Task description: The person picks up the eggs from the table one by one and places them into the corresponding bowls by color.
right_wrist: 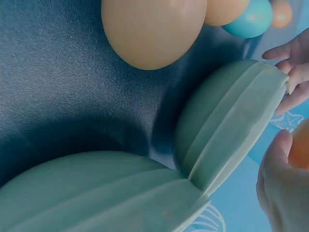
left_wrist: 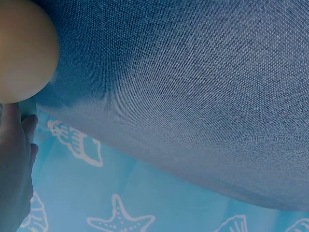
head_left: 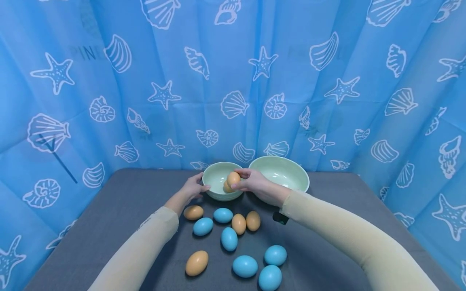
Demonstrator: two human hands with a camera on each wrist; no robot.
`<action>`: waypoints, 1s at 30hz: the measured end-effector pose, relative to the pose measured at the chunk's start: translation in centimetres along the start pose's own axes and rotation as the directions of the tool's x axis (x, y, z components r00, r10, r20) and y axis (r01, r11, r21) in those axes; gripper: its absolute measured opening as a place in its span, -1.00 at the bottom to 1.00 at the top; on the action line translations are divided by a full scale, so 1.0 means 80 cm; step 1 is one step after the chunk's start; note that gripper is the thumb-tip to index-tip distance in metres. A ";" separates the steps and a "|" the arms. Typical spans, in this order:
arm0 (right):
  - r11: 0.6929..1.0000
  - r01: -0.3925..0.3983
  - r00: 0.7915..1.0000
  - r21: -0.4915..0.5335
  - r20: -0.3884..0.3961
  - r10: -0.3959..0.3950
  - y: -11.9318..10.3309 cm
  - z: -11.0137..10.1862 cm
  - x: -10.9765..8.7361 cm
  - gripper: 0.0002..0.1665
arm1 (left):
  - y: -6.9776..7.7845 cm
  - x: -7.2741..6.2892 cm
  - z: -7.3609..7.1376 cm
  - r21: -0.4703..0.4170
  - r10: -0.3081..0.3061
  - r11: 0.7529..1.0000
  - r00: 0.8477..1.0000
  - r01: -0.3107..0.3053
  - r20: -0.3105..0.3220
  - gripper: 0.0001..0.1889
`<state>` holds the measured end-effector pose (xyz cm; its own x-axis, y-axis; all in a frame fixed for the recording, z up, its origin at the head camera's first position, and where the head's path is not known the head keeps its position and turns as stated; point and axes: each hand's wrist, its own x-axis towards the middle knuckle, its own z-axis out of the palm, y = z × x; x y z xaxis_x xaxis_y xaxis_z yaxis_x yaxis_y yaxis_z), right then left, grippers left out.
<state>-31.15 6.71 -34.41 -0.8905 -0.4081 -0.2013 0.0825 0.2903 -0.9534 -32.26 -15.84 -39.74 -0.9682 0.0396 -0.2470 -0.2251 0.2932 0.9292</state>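
My right hand (head_left: pixel 256 186) pinches a brown egg (head_left: pixel 233 178) between thumb and fingers, over the right part of the small pale green bowl (head_left: pixel 214 178). A second brown egg (head_left: pixel 227 187) lies inside that bowl, partly hidden by the held one. At the bowl's left side, my left hand (head_left: pixel 191 188) holds the rim, its thumb at the front edge. The right wrist view shows the left hand (right_wrist: pixel 297 72) at the far rim and the right thumb (right_wrist: pixel 277 150) against the held egg (right_wrist: pixel 300 145). In the left wrist view the bowl is mostly hidden.
A larger pale green bowl (head_left: pixel 287 171) touches or nearly touches the small one on the right. Nearer on the grey tablecloth (head_left: pixel 320 242) lie several brown eggs (head_left: pixel 197 263) and several blue eggs (head_left: pixel 245 266). A blue shell-patterned curtain (head_left: pixel 233 81) hangs behind.
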 end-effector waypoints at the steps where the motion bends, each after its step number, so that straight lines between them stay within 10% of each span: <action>1: 1.000 -0.001 1.000 -0.013 0.001 0.001 0.000 0.001 0.003 -0.20 | 0.000 0.000 0.000 0.000 0.000 1.000 1.000 0.000 0.000 -0.25; 30: 0.925 -0.062 0.991 -0.375 0.089 0.103 0.003 0.035 0.073 -0.33 | -0.003 0.003 0.000 0.009 0.008 1.000 1.000 -0.008 -0.001 -0.23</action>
<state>-35.10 1.91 -36.42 -0.8338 -0.4516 -0.3174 -0.0361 0.6184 -0.7851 -32.40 -15.91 -40.04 -0.9701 0.0407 -0.2393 -0.2165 0.3013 0.9286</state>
